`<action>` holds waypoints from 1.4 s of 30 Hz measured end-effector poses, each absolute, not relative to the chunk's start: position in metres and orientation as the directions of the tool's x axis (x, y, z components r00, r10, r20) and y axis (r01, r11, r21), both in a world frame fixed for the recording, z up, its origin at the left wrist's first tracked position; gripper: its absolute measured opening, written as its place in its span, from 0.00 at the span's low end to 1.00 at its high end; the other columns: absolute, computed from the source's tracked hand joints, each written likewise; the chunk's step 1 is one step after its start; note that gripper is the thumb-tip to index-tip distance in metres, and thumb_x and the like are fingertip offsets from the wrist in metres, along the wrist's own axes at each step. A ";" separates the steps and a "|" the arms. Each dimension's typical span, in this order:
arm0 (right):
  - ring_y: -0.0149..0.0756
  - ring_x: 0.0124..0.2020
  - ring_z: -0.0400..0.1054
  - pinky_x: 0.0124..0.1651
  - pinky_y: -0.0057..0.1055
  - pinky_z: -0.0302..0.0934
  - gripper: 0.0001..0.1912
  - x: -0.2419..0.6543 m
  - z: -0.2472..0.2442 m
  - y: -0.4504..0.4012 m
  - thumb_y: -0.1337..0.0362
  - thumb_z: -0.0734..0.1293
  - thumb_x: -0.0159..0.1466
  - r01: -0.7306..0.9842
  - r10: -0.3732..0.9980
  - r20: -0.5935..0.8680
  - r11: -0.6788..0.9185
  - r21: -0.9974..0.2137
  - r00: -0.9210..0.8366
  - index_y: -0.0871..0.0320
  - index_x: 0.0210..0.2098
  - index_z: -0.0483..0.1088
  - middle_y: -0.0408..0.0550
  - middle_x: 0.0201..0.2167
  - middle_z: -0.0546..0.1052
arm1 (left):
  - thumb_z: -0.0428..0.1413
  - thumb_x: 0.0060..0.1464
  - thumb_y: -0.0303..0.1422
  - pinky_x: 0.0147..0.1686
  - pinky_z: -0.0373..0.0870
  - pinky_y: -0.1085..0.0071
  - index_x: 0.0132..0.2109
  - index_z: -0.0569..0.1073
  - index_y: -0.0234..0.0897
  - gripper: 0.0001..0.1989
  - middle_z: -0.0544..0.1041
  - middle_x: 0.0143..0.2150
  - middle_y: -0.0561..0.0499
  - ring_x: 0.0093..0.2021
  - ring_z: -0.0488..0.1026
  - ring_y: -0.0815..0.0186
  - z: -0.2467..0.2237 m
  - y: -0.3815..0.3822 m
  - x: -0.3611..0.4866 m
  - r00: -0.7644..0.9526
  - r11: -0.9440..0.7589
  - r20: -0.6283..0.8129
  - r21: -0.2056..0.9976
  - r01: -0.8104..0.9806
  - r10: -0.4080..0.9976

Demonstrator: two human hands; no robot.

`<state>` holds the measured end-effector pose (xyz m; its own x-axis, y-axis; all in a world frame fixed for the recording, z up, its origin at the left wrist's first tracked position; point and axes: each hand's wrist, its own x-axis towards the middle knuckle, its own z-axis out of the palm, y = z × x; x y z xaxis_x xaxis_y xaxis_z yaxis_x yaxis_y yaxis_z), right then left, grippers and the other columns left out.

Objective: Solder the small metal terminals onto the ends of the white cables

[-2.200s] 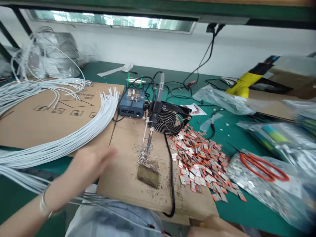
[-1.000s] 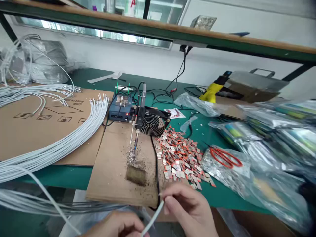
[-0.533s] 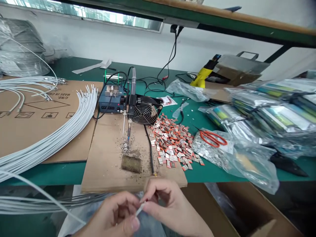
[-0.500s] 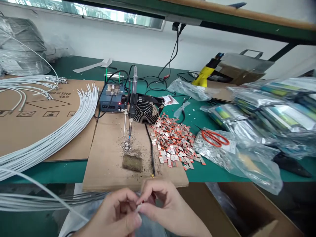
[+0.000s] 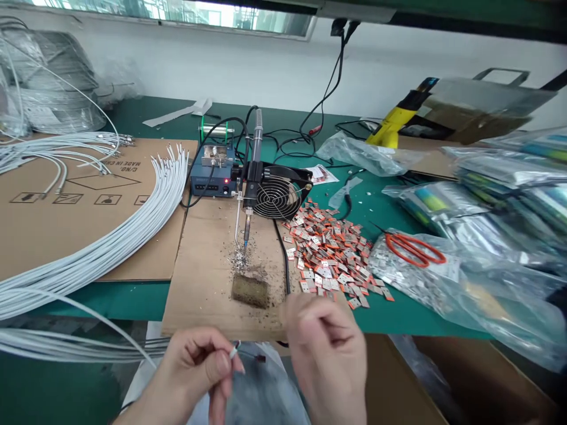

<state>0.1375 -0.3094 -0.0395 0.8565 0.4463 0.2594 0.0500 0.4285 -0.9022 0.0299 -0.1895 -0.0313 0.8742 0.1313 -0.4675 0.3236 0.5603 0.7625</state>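
Observation:
My left hand is closed, pinching the stripped end of a white cable between thumb and fingertips. Short dark and light wire tips stick up from it. My right hand is apart from the cable, over the front edge of the cardboard, with its fingers curled in and partly smeared by motion. Whether anything is inside them is hidden. Just beyond it lies a heap of small metal connectors with orange parts. An upright soldering iron hangs in its stand, tip down above solder bits and a brown sponge.
A blue soldering station and a black fan stand behind the cardboard. Bundled white cables lie left. Orange-handled scissors rest on a plastic bag at right, near silvery packets. An opened carton is below.
My right hand has left the cable end and moved up and right toward the connector heap. The left hand has shifted slightly left, still pinching the cable. The view has turned slightly.

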 end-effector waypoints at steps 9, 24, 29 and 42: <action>0.28 0.24 0.59 0.27 0.25 0.52 0.02 0.146 -0.028 -0.306 0.70 0.68 0.53 0.229 0.855 0.118 -0.001 -0.973 0.505 0.61 0.24 0.71 0.44 0.20 0.69 | 0.53 0.49 0.51 0.11 0.47 0.83 0.26 0.63 0.30 0.24 0.60 0.14 0.56 0.11 0.56 0.79 -0.048 -0.185 0.030 0.930 0.451 -0.368 0.830 0.328 0.000; 0.23 0.19 0.49 0.22 0.20 0.48 0.13 0.137 -0.048 -0.297 0.62 0.66 0.59 -0.479 0.788 0.019 0.392 -0.785 0.615 0.61 0.21 0.63 0.39 0.17 0.57 | 0.50 0.57 0.43 0.10 0.40 0.83 0.29 0.64 0.31 0.18 0.51 0.15 0.60 0.12 0.44 0.81 -0.044 -0.189 0.030 0.960 0.602 -0.226 0.748 0.279 -0.165; 0.28 0.23 0.60 0.27 0.25 0.53 0.06 0.147 -0.033 -0.309 0.71 0.66 0.57 0.179 0.841 0.233 0.165 -0.970 0.488 0.59 0.31 0.75 0.46 0.21 0.71 | 0.51 0.57 0.41 0.09 0.39 0.84 0.30 0.64 0.31 0.16 0.50 0.16 0.61 0.11 0.42 0.82 -0.041 -0.183 0.028 0.931 0.677 -0.272 0.641 0.363 -0.241; 0.30 0.21 0.60 0.28 0.29 0.53 0.10 0.145 -0.033 -0.307 0.75 0.65 0.54 0.228 0.849 0.360 0.291 -0.929 0.387 0.58 0.31 0.76 0.48 0.19 0.73 | 0.56 0.51 0.40 0.06 0.37 0.82 0.27 0.65 0.29 0.17 0.50 0.13 0.61 0.09 0.41 0.81 -0.053 -0.181 0.030 0.884 0.721 -0.224 0.513 0.466 -0.411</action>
<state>0.1454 -0.3068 -0.0331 0.3875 0.8486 0.3602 0.2276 0.2906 -0.9294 0.0299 -0.1807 -0.0526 0.8836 -0.4109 -0.2243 0.4656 0.7210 0.5132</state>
